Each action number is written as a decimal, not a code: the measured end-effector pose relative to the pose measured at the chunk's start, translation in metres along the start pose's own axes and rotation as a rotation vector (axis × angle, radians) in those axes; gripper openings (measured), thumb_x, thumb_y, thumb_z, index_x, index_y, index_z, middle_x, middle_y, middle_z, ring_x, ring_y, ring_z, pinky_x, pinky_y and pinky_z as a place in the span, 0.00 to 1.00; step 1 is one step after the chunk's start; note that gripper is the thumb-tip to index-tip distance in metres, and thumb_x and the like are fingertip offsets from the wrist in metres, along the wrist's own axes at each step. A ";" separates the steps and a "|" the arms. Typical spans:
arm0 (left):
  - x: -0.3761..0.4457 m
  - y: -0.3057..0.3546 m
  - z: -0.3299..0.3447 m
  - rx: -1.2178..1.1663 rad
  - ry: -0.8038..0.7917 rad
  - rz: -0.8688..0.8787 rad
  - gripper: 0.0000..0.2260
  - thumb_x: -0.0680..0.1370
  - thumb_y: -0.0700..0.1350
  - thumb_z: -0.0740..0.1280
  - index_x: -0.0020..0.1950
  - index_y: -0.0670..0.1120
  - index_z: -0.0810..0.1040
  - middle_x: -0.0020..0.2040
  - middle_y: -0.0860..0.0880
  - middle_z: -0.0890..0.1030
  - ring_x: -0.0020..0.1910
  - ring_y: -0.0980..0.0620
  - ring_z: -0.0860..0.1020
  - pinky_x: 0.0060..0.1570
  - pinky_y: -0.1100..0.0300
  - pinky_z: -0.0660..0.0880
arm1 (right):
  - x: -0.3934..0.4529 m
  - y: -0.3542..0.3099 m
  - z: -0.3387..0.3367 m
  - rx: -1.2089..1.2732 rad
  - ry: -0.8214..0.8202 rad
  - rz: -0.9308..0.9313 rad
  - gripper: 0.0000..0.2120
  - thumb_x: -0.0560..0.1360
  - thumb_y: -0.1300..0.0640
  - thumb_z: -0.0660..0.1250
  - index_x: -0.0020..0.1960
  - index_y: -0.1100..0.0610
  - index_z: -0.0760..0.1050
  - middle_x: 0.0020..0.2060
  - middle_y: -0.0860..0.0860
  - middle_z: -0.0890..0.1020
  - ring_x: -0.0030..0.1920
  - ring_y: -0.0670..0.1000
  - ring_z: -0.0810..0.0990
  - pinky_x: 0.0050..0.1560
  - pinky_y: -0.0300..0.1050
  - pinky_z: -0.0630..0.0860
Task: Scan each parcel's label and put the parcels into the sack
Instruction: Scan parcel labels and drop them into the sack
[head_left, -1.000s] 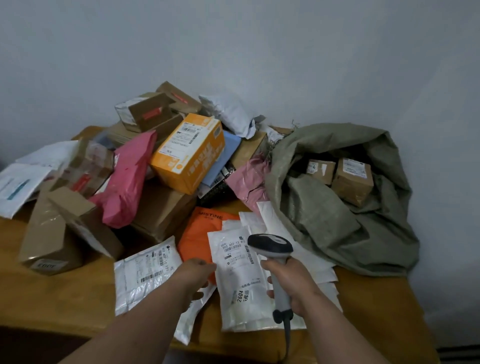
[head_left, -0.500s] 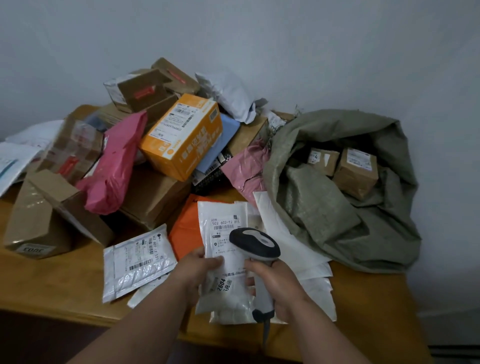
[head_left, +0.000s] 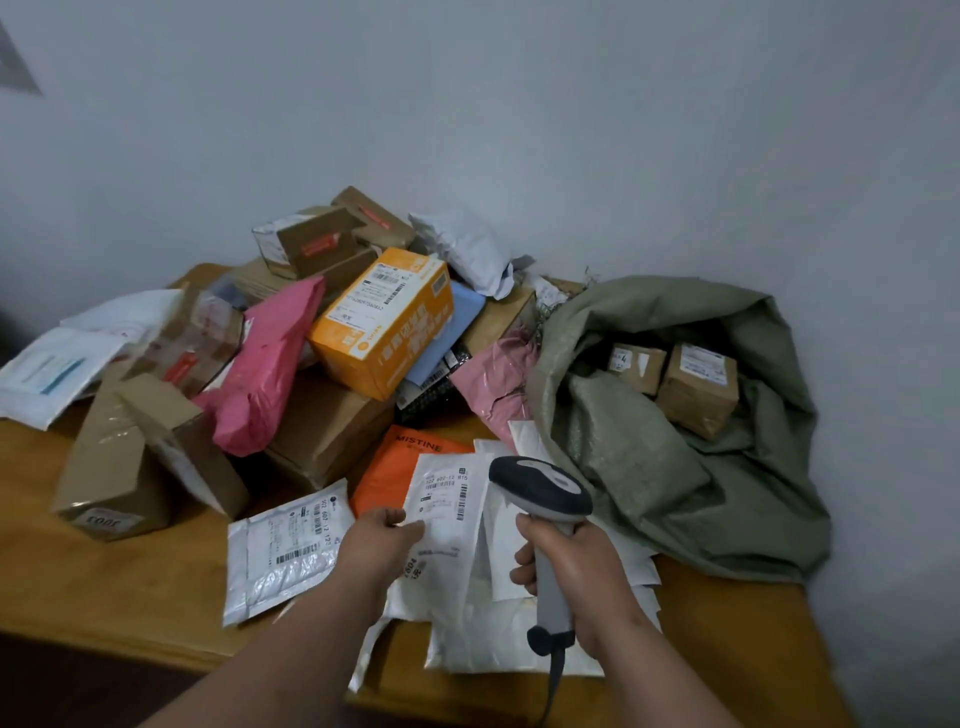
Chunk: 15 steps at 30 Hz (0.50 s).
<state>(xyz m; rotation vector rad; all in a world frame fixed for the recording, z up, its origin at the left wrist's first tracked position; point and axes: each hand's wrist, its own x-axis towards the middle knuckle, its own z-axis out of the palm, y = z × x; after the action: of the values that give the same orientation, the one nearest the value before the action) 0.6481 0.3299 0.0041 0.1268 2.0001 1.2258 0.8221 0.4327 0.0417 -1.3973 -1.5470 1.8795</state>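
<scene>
My left hand (head_left: 382, 535) pinches a white flat parcel (head_left: 447, 525) by its left edge, label side up, just above several other white mailers (head_left: 519, 639) at the table's front. My right hand (head_left: 571, 566) grips the handle of a grey barcode scanner (head_left: 543, 488), whose head sits right beside the parcel's label. The green woven sack (head_left: 649, 452) lies open on the right of the table, with two brown boxes (head_left: 696, 384) inside it.
A pile of parcels fills the back left: an orange box (head_left: 384, 327), a pink bag (head_left: 270, 379), brown cartons (head_left: 140, 467), a white padded bag (head_left: 467, 249). An orange mailer (head_left: 389, 467) and another white mailer (head_left: 285, 545) lie near my left hand. Wooden table (head_left: 104, 587), wall behind.
My left hand took hold of the white parcel and lifted it toward the scanner. The scanner head moved closer to the label. The camera view tilted upward.
</scene>
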 end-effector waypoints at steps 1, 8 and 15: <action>0.000 -0.004 -0.001 0.049 0.014 -0.006 0.19 0.78 0.42 0.71 0.68 0.41 0.73 0.57 0.42 0.77 0.51 0.44 0.77 0.52 0.50 0.77 | 0.000 0.002 -0.001 -0.005 0.009 0.013 0.10 0.75 0.53 0.73 0.47 0.62 0.81 0.31 0.52 0.84 0.31 0.50 0.84 0.32 0.40 0.78; 0.013 -0.017 0.000 0.191 -0.008 -0.095 0.35 0.77 0.45 0.72 0.79 0.41 0.60 0.73 0.39 0.69 0.68 0.39 0.71 0.62 0.49 0.71 | 0.005 0.015 0.003 0.001 -0.003 0.086 0.09 0.75 0.55 0.73 0.48 0.62 0.80 0.31 0.55 0.82 0.32 0.53 0.83 0.32 0.43 0.76; 0.031 -0.013 0.013 0.182 -0.031 -0.149 0.19 0.76 0.43 0.73 0.64 0.40 0.75 0.47 0.45 0.79 0.42 0.49 0.78 0.36 0.57 0.73 | 0.017 0.024 0.017 -0.002 0.000 0.139 0.07 0.76 0.56 0.72 0.45 0.61 0.80 0.31 0.55 0.82 0.32 0.53 0.83 0.30 0.41 0.76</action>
<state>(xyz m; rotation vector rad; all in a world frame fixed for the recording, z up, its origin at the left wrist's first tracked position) 0.6388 0.3462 -0.0263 0.0834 2.0519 0.9427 0.8075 0.4272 0.0115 -1.5423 -1.4869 1.9569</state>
